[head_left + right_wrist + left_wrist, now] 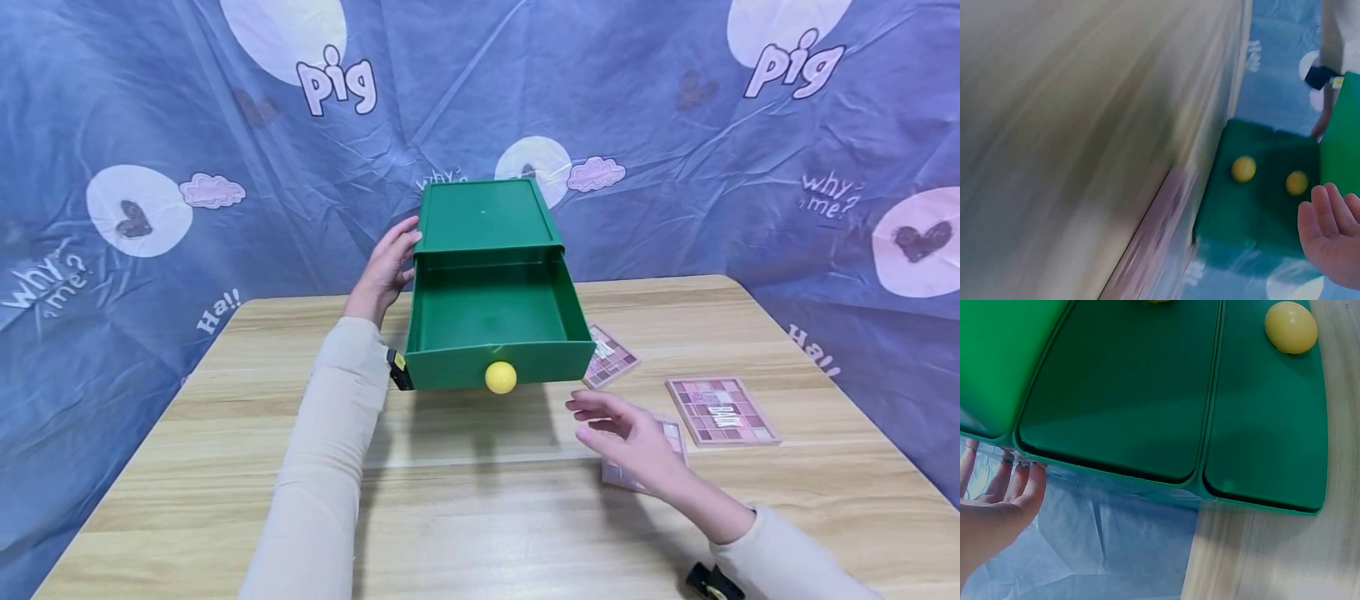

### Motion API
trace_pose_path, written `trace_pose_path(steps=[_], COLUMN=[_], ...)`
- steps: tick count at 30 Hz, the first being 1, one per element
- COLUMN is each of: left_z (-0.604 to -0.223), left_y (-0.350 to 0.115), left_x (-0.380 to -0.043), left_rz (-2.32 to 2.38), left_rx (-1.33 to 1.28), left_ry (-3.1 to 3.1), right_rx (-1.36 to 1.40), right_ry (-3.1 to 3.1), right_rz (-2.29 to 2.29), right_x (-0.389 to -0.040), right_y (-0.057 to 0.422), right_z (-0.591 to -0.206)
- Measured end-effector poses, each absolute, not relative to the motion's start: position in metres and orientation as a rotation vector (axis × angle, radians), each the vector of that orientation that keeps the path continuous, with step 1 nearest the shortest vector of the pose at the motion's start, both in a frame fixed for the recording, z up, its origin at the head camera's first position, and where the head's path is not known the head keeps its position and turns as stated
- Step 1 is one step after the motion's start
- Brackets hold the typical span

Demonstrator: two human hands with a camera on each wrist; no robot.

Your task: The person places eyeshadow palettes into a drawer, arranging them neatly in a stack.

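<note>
Green cabinet (483, 215): wrist views alone show lower knobs (1244, 169); left hand (386, 262) spread against it, right hand (633, 435) relaxed.

Curtained-off work corner, blue "pig"-printed cloth backdrop (427, 92), pale wood-grain table (202, 467)

Your head view is bright, with soft shadow below the drawer (442, 369); your right wrist view is dimmer, the table (1054, 125) blurred.

one green cabinet (487, 212), three drawers (498, 312), three yellow knobs (501, 377), three pink palettes (723, 411), two hands (633, 442), one table (225, 450)
</note>
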State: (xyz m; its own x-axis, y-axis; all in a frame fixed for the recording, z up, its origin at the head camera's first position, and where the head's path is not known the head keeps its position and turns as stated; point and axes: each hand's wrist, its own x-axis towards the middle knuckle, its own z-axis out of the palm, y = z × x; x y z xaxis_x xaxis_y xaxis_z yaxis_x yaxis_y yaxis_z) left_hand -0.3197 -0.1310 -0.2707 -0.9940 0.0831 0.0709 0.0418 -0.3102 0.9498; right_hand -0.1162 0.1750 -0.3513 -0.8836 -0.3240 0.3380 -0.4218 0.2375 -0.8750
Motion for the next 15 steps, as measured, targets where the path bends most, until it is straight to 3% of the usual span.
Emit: trace_pose_path(steps=[15], left_z=[-0.272], left_y=[-0.132], left_x=[-0.321], left_rz=[2.51], left_rx=[0.173], left_ry=[1.847], right_rx=[0.714], right_ry=[-2.858], right_rz=[1.087], right_x=[-0.125], right_y=[0.245], right_z=[-0.371])
